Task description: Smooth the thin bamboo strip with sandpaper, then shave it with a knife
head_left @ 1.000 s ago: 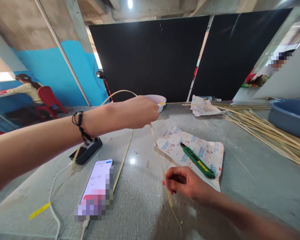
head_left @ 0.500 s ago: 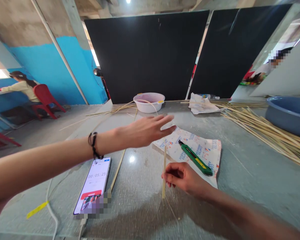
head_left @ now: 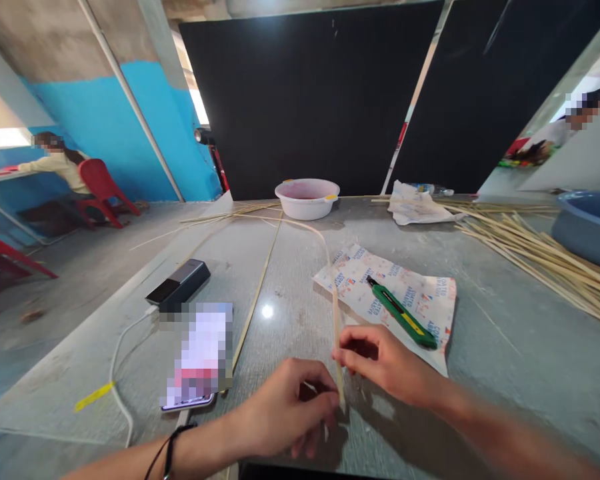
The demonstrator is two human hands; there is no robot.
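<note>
A thin, pale bamboo strip [head_left: 335,293] curves from near the white basin down to both hands. My right hand [head_left: 375,357] pinches it between thumb and fingertips. Lower down, my left hand [head_left: 300,403], with a dark cord bracelet at the wrist, has its thumb and fingers closed at the strip's near end. Just beyond my right hand, a green utility knife [head_left: 403,313] lies on a printed sheet of abrasive paper [head_left: 437,290], its printed back facing up. Another bamboo strip [head_left: 257,293] lies on the table left of my hands.
A phone [head_left: 200,350] and a power bank [head_left: 179,285] with a white cable [head_left: 114,367] lie at the left. The white basin [head_left: 307,207] stands at the back. Many bamboo strips [head_left: 535,257] lie beside a blue basin [head_left: 587,227] at the right. Black panels [head_left: 305,107] stand behind the table.
My left hand has come down and back from its outstretched position to the strip's near end beside my right hand. My right hand keeps its pinch. The power bank has come into view.
</note>
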